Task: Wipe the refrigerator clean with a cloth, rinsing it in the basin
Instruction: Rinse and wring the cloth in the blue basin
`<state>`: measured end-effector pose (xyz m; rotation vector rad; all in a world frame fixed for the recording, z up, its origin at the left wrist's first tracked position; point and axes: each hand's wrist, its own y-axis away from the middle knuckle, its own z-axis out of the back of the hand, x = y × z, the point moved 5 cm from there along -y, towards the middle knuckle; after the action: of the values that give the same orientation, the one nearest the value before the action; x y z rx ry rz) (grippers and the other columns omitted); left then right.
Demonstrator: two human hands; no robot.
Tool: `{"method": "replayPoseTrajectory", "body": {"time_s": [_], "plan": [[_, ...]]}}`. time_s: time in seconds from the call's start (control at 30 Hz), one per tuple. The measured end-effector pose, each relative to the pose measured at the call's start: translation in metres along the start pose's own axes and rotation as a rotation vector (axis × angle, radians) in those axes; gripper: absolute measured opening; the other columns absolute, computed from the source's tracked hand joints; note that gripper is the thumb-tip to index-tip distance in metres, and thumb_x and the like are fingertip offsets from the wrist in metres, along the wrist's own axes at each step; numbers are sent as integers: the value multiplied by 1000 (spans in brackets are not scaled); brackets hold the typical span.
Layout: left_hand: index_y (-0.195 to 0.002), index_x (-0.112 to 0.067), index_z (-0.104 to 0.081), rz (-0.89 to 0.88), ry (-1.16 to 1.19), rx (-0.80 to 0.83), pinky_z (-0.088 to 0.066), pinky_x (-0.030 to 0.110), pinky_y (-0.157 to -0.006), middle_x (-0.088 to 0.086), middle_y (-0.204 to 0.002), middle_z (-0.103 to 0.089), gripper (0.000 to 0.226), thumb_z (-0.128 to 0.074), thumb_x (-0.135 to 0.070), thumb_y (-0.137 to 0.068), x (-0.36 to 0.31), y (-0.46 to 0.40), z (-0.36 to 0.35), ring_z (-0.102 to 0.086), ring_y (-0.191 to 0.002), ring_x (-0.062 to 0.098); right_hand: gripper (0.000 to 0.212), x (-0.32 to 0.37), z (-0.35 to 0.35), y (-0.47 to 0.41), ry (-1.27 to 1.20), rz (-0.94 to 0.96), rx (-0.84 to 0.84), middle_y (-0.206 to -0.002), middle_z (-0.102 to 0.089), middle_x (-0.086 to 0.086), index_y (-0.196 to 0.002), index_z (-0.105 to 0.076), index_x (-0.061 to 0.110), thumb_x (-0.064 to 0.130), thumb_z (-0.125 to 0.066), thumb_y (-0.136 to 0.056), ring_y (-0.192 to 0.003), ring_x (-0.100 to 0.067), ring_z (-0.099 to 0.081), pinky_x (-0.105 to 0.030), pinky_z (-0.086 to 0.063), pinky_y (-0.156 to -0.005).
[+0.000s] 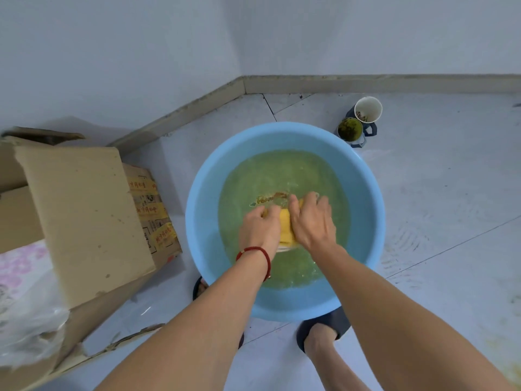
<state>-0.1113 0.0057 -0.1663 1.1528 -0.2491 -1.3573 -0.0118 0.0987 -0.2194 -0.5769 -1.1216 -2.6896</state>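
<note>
I have my left hand (258,228) and right hand (311,221) both clamped on the yellow cloth (287,227), held in the greenish water of the blue basin (197,221) on the floor (439,193); two cups (359,119) stand beyond.

A blue basin (284,221) of greenish water sits on the tiled floor (439,210). Both hands are in it, the left hand (259,228) and right hand (311,220) gripping a yellow cloth (287,228) between them. A red cord (255,253) circles the left wrist. A cardboard box (81,215) stands left; two cups (361,119) stand beyond the basin.
</note>
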Motion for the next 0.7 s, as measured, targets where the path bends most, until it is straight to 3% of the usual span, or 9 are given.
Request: {"method": "replayPoseTrajectory", "body": {"time_s": [0.13,0.2,0.3,0.4,0.47,0.5,0.57,0.63,0.7], "plan": [[-57,-10,-45,-183,11,99,-34,27,-55,-5,-74,-46,38,-68,-25,-84,-27,29,25,-43,-59,14,47,-13,30,21,73,63,6,-141,-35,-9,-133,-53,36,67,-39,-101,-132,-33,-34,-56,-43,-103],[-60,-3,-52,-232,42,203,-37,17,-48,-10,-53,-40,35,-72,-16,-85,-39,52,33,-40,-48,6,42,-13,52,42,-13,210,-49,-155,-28,-9,-147,-47,37,42,-50,-106,-141,-34,-32,-57,-42,-110],[-73,9,-59,-279,63,316,-41,12,-46,-5,-53,-48,37,-75,-20,-90,-50,76,41,-46,-48,4,90,0,58,78,-153,507,104,-166,-20,10,-156,-31,38,-3,-66,-84,-158,-21,-16,-44,-27,-125],[-74,1,-65,-338,18,369,-45,21,-59,6,-62,-54,41,-69,-34,-95,-62,90,53,-51,-58,11,99,19,50,96,-230,572,190,-165,-14,27,-148,-26,51,13,-87,-78,-158,-8,-14,-27,-22,-124],[-83,-3,-72,-274,46,408,-56,36,-77,16,-77,-67,43,-59,-41,-100,-64,93,65,-65,-72,22,74,28,60,95,-339,487,97,-148,-54,14,-134,-52,44,21,-90,-75,-136,-5,-50,-33,-47,-109],[-89,-7,-76,-216,79,402,-58,43,-87,16,-89,-73,40,-57,-40,-101,-62,93,73,-71,-85,27,55,31,68,94,-362,443,67,-119,-68,15,-116,-60,41,19,-89,-74,-109,3,-61,-30,-54,-90],[-91,-26,-80,-177,96,362,-56,52,-97,9,-103,-76,26,-56,-30,-100,-59,84,88,-72,-103,27,45,36,84,92,-292,391,47,-75,-58,17,-87,-51,37,13,-86,-72,-69,0,-55,-22,-43,-61],[-106,-37,-78,-139,112,399,-60,51,-92,5,-122,-71,38,-52,-12,-92,-55,76,94,-72,-105,25,48,41,98,95,-193,391,83,-69,-50,12,-84,-43,32,8,-82,-71,-61,-8,-48,-23,-34,-52],[-132,-29,-64,-98,57,490,-62,42,-88,2,-132,-59,56,-54,3,-87,-46,74,92,-70,-107,24,50,46,112,101,-200,409,142,-71,-53,8,-92,-47,34,3,-79,-70,-61,-13,-49,-22,-38,-50]]}}
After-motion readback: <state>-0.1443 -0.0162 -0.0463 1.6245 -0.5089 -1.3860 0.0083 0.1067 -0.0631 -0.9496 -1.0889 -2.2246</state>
